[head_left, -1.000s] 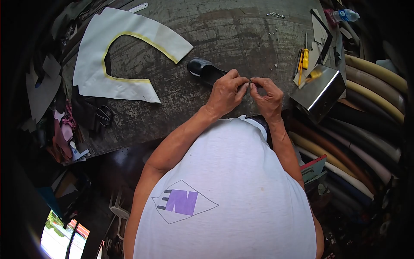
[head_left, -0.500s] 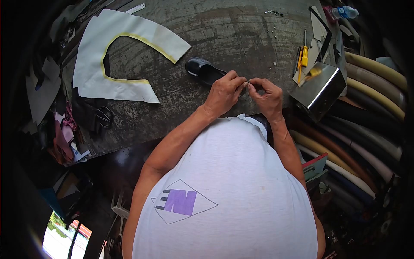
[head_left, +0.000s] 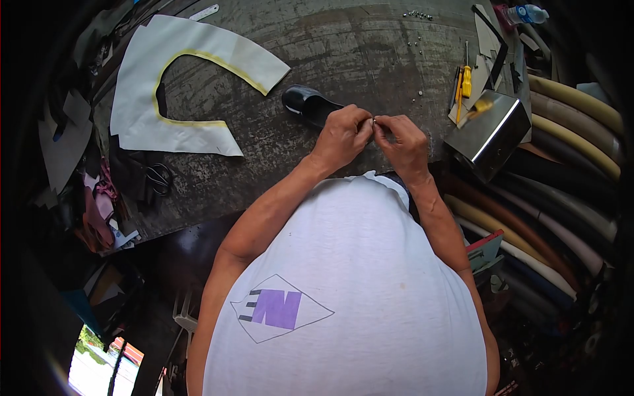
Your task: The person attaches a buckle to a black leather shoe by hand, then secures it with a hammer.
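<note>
My left hand (head_left: 342, 137) is closed, thumb and fingers pinched together, just beyond the front of the white shirt. My right hand (head_left: 401, 144) pinches too, its fingertips meeting those of the left. A small shiny piece (head_left: 374, 121) shows where the fingertips meet; its kind I cannot tell. Behind my left hand lies a black shoe (head_left: 302, 101), toe pointing to the upper left, its heel end hidden by the hand. Small metal beads or studs (head_left: 419, 14) are scattered on the worn dark table (head_left: 356, 59) farther off.
A white curved piece with a yellow edge (head_left: 132, 92) lies at left, scissors (head_left: 159, 178) below it. At right are a yellow-handled screwdriver (head_left: 467, 82), a shiny metal box (head_left: 492, 135), a water bottle (head_left: 528, 14) and rolls of material (head_left: 568, 142). Scraps (head_left: 96, 204) crowd the left edge.
My right hand has shifted slightly up and left, bringing its fingertips closer against the left hand's. The shoe and the other things lie as before; the view has tilted slightly.
</note>
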`<state>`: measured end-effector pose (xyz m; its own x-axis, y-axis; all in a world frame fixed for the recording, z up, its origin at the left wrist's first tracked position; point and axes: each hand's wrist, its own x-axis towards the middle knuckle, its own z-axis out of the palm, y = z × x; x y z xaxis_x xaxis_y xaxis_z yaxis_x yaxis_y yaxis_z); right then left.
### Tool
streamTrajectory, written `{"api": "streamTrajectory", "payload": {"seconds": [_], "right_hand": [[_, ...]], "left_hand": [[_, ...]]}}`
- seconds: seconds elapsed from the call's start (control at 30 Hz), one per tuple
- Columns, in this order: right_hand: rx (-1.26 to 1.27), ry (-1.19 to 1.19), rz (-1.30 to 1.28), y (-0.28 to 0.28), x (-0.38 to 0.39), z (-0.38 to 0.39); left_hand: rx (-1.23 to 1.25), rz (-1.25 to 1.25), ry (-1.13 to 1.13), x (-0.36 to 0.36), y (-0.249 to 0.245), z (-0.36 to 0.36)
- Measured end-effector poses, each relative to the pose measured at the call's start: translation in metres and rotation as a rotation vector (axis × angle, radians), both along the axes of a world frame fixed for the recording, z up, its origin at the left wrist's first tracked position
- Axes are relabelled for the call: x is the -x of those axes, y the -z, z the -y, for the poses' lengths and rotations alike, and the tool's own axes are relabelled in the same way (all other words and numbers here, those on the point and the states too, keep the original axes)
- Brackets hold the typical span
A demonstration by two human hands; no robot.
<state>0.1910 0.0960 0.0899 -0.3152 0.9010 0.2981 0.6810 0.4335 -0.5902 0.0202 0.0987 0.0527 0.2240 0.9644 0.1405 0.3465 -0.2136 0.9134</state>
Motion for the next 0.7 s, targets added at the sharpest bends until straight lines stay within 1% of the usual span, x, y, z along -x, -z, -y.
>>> {"api": "streamTrajectory", "payload": {"seconds": [0.03,0.1,0.13,0.2,0.23,0.3,0.33,0.4,0.43,0.53,0.57,0.67,0.7], "right_hand": [[-0.032,-0.032,-0.001,0.001,-0.001,-0.003],[-0.097,-0.094,-0.004,0.002,-0.003,-0.009],[-0.009,-0.039,-0.084,0.001,-0.003,-0.008],[0.166,0.067,-0.241,-0.001,-0.005,-0.005],[0.234,0.157,-0.263,0.002,-0.008,-0.005],[0.371,0.337,-0.309,0.016,-0.018,-0.006],[0.372,0.33,-0.192,0.026,-0.025,-0.009],[0.371,0.316,0.04,0.06,-0.039,-0.026],[0.246,0.279,0.082,0.083,-0.042,-0.034],[0.094,0.155,0.211,0.116,-0.036,-0.063],[0.119,0.162,0.229,0.124,-0.036,-0.064],[0.191,0.185,0.255,0.134,-0.04,-0.073],[0.232,0.197,0.242,0.13,-0.042,-0.072]], "left_hand": [[0.041,0.047,-0.028,0.0,0.0,-0.001],[0.372,0.167,-0.005,0.002,-0.005,-0.003],[0.537,0.227,0.008,0.004,-0.01,-0.005],[0.733,0.354,0.013,0.007,-0.016,-0.01],[0.833,0.418,0.013,0.009,-0.018,-0.011],[0.849,0.385,-0.029,0.012,-0.02,-0.01],[0.857,0.368,-0.045,0.012,-0.02,-0.011],[0.77,0.298,-0.082,0.016,-0.007,-0.012],[0.73,0.261,-0.099,0.017,-0.001,-0.013],[0.456,0.041,-0.181,0.019,0.006,-0.021],[0.475,0.057,-0.176,0.019,0.003,-0.026],[0.239,-0.158,-0.104,0.019,0.021,-0.033],[0.253,-0.179,-0.092,0.02,0.027,-0.034]]}}
